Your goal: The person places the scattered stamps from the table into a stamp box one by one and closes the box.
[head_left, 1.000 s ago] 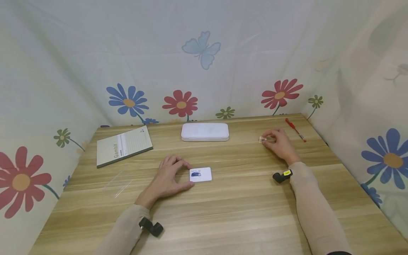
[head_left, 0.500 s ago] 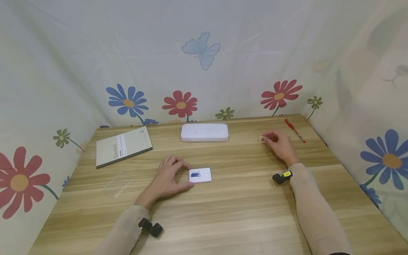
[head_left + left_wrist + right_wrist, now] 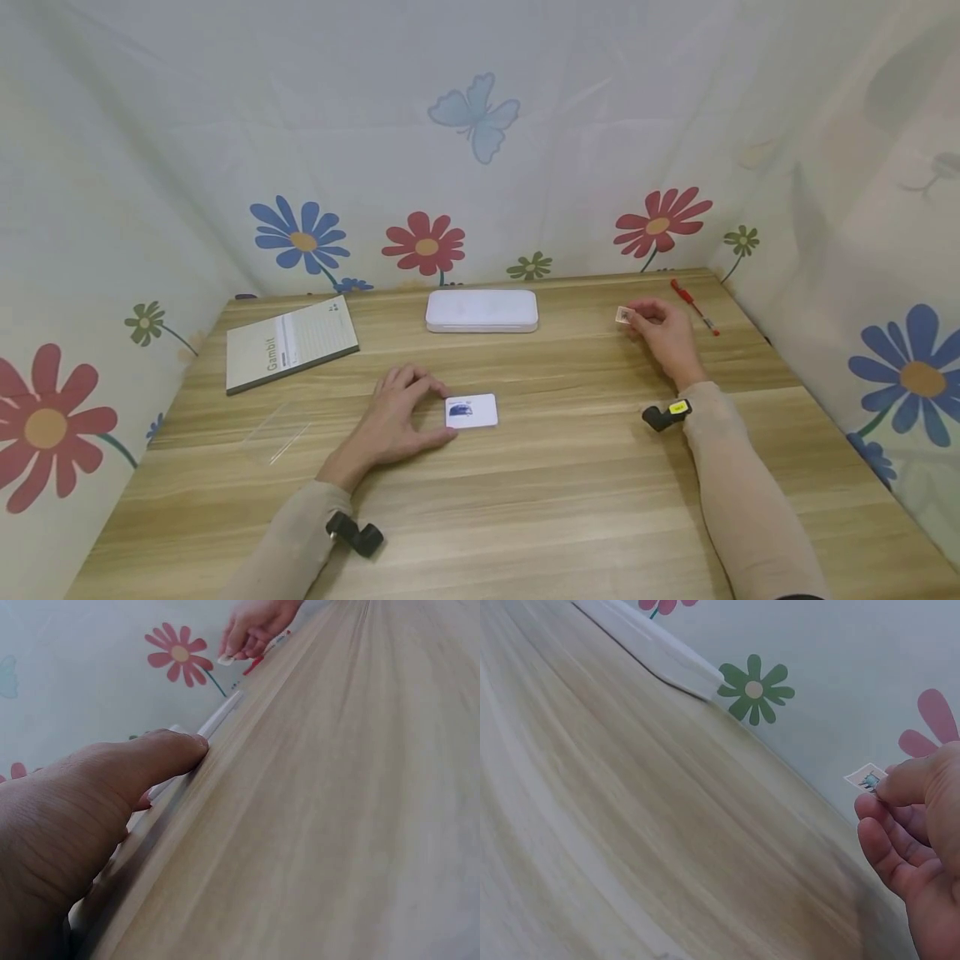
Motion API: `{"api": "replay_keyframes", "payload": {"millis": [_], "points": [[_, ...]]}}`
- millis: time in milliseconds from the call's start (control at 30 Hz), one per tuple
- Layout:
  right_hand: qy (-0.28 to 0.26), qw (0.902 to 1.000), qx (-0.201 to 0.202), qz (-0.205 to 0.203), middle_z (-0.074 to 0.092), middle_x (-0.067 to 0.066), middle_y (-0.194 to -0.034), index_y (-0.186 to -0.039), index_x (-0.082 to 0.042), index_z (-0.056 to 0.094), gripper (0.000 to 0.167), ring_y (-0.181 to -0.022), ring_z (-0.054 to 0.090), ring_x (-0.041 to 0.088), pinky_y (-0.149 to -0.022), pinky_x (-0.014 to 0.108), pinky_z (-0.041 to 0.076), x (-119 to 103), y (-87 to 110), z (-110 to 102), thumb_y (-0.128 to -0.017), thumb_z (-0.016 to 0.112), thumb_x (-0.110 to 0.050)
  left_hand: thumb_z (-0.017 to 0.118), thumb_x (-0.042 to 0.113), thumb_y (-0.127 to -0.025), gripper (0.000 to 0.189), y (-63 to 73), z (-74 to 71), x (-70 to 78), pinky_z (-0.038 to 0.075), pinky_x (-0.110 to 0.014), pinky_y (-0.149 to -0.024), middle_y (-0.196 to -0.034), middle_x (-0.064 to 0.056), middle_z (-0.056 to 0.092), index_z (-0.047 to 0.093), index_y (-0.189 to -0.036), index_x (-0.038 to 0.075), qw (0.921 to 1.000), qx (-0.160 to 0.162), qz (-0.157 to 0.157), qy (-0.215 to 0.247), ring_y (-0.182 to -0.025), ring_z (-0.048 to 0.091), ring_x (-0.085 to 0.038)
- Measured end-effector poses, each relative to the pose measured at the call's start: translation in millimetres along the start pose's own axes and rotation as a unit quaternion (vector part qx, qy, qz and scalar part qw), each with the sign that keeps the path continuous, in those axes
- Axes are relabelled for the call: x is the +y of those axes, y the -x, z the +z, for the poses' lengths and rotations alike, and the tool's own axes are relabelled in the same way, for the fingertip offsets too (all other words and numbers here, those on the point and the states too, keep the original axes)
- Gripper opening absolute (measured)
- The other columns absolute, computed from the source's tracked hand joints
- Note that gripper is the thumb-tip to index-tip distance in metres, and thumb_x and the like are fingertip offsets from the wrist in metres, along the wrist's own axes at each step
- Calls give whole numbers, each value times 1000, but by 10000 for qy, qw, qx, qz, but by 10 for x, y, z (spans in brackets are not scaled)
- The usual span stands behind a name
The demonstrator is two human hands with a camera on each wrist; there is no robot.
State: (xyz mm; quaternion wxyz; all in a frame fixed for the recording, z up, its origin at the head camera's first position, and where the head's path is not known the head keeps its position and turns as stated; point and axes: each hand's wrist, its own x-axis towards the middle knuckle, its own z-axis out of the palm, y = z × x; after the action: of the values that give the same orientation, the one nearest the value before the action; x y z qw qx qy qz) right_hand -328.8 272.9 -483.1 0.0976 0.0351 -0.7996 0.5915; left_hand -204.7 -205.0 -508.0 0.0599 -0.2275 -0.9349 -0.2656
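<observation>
My left hand rests on the table, thumb and index finger gripping the left corners of a white card with a dark blue picture. Seen in the left wrist view, the thumb lies against the card's near edge. Farther back on the right, my right hand is raised a little and pinches a small square sticker between thumb and fingertips. The right wrist view shows the sticker with a pale border and a small bluish print. One corner of it is hidden by the thumb.
A white pencil case stands at the table's back middle. The Gambit notebook lies back left, with a clear plastic sheet in front of it. Beyond the right hand is a red pen. Flowered cloth hangs around the table.
My right hand has turned and lifted slightly, and the sticker has gone a little up and to the right, its printed face now clearer. The left hand and card have stayed put.
</observation>
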Motion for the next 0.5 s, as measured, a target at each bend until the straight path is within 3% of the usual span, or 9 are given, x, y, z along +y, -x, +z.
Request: {"api": "replay_keyframes", "payload": {"millis": [233,400,500], "points": [[61,9999,-82,-41,71,28,-122,-133,11,71,35,-86,72,2,-81,21,62,-93,4,41,-108,75,-12,90,61,-85,55,10,4,10,32,-60,-120,-137,-2,57,73,-127,30,10000,-16,-39,27,-137,47,-31],[110,9996,-248,-80,76,22,-120,-132,8,73,35,-87,73,3,-81,21,62,-199,4,84,-107,77,-16,90,61,-85,55,12,1,10,32,-60,-121,-137,-2,57,73,-127,30,10000,-16,-41,31,-138,47,-31],[105,9992,-367,-94,78,16,-118,-132,7,74,36,-90,76,10,-83,24,63,-266,8,108,-106,78,-18,90,61,-85,56,9,0,9,31,-60,-121,-137,-2,58,73,-127,30,10000,-2,-24,35,-138,47,-31]]}}
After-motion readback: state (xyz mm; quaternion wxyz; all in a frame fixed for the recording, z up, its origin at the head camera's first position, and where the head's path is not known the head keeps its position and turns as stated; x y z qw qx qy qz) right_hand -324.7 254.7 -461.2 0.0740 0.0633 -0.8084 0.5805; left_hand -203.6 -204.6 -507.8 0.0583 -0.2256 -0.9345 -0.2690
